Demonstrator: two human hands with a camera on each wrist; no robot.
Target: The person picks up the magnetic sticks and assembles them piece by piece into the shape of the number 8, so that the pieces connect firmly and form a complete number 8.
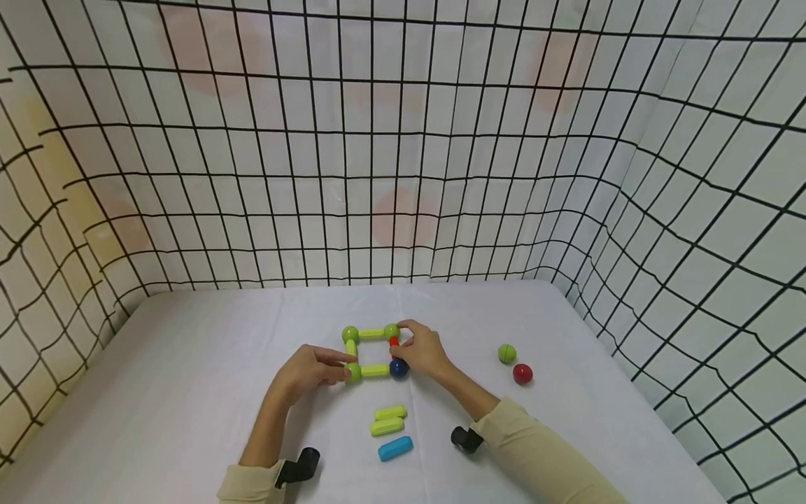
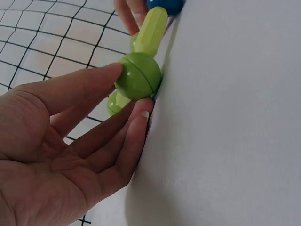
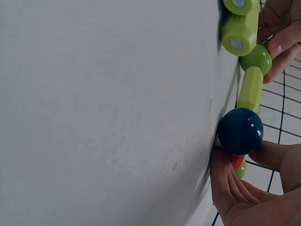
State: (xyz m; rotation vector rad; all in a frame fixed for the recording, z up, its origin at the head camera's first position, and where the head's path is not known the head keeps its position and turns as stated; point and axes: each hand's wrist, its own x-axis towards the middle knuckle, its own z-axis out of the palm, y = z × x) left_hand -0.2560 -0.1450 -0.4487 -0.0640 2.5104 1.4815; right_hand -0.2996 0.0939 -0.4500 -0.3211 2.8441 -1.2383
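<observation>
A square of magnetic balls and rods lies flat on the white table. Its corners are a far-left green ball (image 1: 350,334), a far-right green ball (image 1: 392,331), a near-left green ball (image 1: 354,372) (image 2: 138,76) and a dark blue ball (image 1: 399,368) (image 3: 241,131). Yellow-green rods (image 1: 376,370) form three sides; a red rod (image 1: 394,342) forms the right one. My left hand (image 1: 310,371) pinches the near-left ball between thumb and fingers. With thumb and fingers on either side, my right hand (image 1: 427,350) holds the red rod, partly hiding it, just beyond the blue ball.
Nearer the front lie two loose yellow-green rods (image 1: 387,426), side by side, and a light blue rod (image 1: 395,448). To the right sit a loose green ball (image 1: 506,353) and a red ball (image 1: 522,374). Black netting (image 1: 371,175) stands around the table's back and sides.
</observation>
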